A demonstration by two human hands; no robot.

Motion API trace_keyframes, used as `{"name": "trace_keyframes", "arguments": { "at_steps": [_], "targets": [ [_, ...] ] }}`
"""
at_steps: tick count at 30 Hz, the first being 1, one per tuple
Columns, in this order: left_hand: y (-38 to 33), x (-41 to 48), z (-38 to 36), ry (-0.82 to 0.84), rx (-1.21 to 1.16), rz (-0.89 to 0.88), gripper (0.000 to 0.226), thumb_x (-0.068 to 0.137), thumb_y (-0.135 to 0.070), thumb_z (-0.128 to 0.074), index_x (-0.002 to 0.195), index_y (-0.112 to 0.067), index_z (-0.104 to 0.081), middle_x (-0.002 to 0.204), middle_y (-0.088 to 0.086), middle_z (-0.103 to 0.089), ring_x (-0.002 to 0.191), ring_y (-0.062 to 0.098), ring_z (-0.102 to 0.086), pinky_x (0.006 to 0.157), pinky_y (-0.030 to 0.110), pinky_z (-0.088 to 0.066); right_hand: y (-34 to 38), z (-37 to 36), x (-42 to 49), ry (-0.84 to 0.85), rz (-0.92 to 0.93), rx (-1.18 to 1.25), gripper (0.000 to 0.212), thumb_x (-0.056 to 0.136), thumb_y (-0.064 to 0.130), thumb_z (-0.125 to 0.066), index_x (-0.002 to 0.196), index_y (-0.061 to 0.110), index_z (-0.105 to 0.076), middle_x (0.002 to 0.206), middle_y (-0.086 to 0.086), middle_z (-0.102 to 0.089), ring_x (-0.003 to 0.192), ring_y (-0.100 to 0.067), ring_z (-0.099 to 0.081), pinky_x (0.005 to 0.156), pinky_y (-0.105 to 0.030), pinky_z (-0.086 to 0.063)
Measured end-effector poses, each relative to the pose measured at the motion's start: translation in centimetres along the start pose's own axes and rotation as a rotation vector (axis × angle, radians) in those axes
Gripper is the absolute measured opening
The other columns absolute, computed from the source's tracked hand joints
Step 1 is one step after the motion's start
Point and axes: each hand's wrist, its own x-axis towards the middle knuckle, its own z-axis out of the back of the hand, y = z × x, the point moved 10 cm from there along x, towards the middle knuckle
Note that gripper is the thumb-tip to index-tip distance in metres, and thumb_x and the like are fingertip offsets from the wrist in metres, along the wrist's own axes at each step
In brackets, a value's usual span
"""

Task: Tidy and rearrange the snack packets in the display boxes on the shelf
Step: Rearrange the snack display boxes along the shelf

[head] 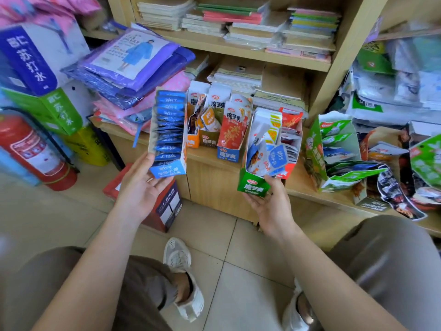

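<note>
- Over a pale tiled floor [238, 271], we crouch, knees in brown trousers [386, 259], with a grey-white mesh trainer [177, 256] planted between our forearms.
- Our left hand [140, 185], palm up, holds the lower end of a tall blue cardboard display box [167, 169], thumb against its left wall and fingers beneath its front panel. Blue foil snack packets [169, 120] stand inside in one neat, overlapping row.
- Our right hand [269, 204] grips the base of a green-fronted cardboard display box [254, 186], thumb on the front panel and fingers wrapped beneath. White and blue snack packets [265, 144] lie jumbled within, tilted at odd angles.
- Below the left hand, a red-and-navy carton [164, 206] sits on the floor.
- We hold both boxes in the air, apart from each other, just before the edge of a low light-wood shelf [214, 163].
- Behind them on that shelf stand orange-and-white cardboard display boxes [230, 132], packed close together, with packets poking up.
- To the right, torn green cardboard display boxes [334, 151] sag open with packets spilling among them.
- At far left, a red fire extinguisher [35, 151] stands on the floor.
- Farther back, purple plastic-wrapped raincoat packs [133, 60] are piled at the shelf's left end, and stacks of paper notebooks [238, 22] fill the upper shelf.
</note>
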Motion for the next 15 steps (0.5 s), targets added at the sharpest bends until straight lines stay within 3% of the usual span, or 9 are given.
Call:
{"name": "trace_keyframes", "arguments": {
  "at_steps": [4, 10, 13, 15],
  "targets": [
    [-0.9, -0.6, 2.0, -0.055, -0.012, -0.022, 0.043, 0.098, -0.026, -0.062, 0.139, -0.014, -0.057, 0.125, 0.011, -0.070, 0.114, 0.025, -0.069, 0.093, 0.041, -0.058, -0.9, -0.1, 1.8, -0.042, -0.025, -0.014, 0.036, 0.092, 0.022, -0.065, 0.127, 0.020, -0.057, 0.121, -0.013, -0.069, 0.106, -0.030, -0.069, 0.095, -0.047, -0.055],
    [-0.3, -1.2, 2.6, -0.064, 0.017, -0.010, 0.041, 0.098, -0.025, -0.062, 0.137, -0.014, -0.057, 0.124, 0.012, -0.071, 0.113, 0.027, -0.069, 0.096, 0.044, -0.055, 0.1, -0.7, 4.8, -0.041, 0.010, -0.118, 0.036, 0.093, 0.024, -0.068, 0.127, 0.020, -0.057, 0.122, -0.008, -0.067, 0.108, -0.025, -0.068, 0.099, -0.046, -0.053],
    [0.7, -1.4, 2.1, -0.047, 0.027, 0.017, 0.035, 0.098, -0.024, -0.063, 0.131, -0.014, -0.060, 0.124, 0.013, -0.070, 0.113, 0.027, -0.069, 0.095, 0.044, -0.055, 0.5, 0.4, 4.8, -0.092, 0.084, -0.318, 0.054, 0.090, 0.035, -0.071, 0.137, 0.017, -0.053, 0.114, -0.001, -0.070, 0.105, -0.020, -0.069, 0.097, -0.047, -0.054],
    [1.3, -1.5, 1.6, -0.040, 0.036, 0.035, 0.024, 0.099, -0.023, -0.061, 0.122, -0.017, -0.063, 0.123, 0.012, -0.071, 0.111, 0.026, -0.070, 0.093, 0.043, -0.055, 2.2, 1.8, 3.5, -0.195, 0.274, -0.624, 0.047, 0.089, 0.040, -0.071, 0.130, 0.019, -0.061, 0.107, 0.002, -0.072, 0.100, -0.014, -0.068, 0.095, -0.046, -0.055]
  ]
}}
